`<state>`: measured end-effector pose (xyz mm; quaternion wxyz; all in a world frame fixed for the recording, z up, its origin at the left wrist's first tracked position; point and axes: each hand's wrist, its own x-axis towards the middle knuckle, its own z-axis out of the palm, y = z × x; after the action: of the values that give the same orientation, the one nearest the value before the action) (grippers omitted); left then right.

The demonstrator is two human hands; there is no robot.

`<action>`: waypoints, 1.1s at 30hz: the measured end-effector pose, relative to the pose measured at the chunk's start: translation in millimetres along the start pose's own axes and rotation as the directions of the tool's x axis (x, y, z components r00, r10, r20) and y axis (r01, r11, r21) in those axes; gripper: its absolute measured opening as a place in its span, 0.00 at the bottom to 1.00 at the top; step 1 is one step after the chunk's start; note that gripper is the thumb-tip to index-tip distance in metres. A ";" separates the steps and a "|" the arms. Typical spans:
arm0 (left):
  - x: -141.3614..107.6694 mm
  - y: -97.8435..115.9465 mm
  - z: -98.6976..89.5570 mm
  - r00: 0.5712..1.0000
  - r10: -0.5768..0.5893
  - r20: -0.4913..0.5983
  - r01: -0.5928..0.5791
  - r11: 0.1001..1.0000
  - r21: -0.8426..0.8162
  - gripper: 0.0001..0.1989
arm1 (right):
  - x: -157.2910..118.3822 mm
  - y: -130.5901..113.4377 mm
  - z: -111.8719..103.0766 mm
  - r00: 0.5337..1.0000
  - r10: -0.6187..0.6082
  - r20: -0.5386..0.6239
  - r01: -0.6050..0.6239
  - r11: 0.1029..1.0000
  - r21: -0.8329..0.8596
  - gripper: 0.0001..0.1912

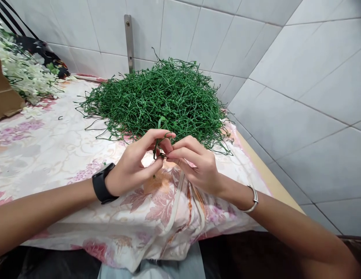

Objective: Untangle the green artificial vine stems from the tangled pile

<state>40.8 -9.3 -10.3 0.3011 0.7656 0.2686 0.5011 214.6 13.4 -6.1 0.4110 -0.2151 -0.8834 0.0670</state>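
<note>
My left hand (139, 162), with a black watch on its wrist, pinches a thin green stem (155, 152) between curled fingers and thumb. Close against it on the right, my right hand (196, 162) has its fingertips pressed together at the lower end of the stem; a silver bangle is on that wrist. What lies between the right fingertips is too small to tell apart from the stem. A small green leaf tip shows above the left fingers. Just behind both hands rises a large heap of green plastic stems (165, 97).
White artificial flowers (31, 73) and a piece of brown cardboard (4, 91) are at the left. A floral cloth (66, 151) covers the table. Tiled walls (314, 89) stand behind and to the right, with a metal bracket (129, 42) behind the heap.
</note>
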 end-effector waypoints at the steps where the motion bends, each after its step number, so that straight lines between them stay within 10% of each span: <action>1: 0.0 0.0 -0.1 1.000 -0.007 -0.004 0.007 1.000 -0.015 0.24 | 0.2 -0.5 -0.3 1.000 0.005 -0.001 -0.005 1.000 0.011 0.07; 13: 1.8 -2.6 -0.9 0.994 -0.107 0.008 0.107 0.994 0.019 0.22 | -0.1 6.4 -0.7 1.000 0.025 0.005 -0.025 0.988 0.155 0.09; 21: 0.9 -1.8 -1.5 0.998 -0.002 0.055 -0.022 0.907 0.420 0.18 | -1.4 7.3 4.4 0.996 -0.037 0.075 0.032 0.997 0.073 0.09; 33: 2.0 -4.8 -2.3 0.981 0.184 0.052 -0.185 0.845 0.502 0.20 | -2.0 -4.1 -1.0 0.934 0.306 0.186 -0.340 0.920 0.195 0.05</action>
<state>38.8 -4.1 -11.9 0.0411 0.8403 0.3150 0.4394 215.2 8.8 -5.6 0.3471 -0.3048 -0.8512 0.2493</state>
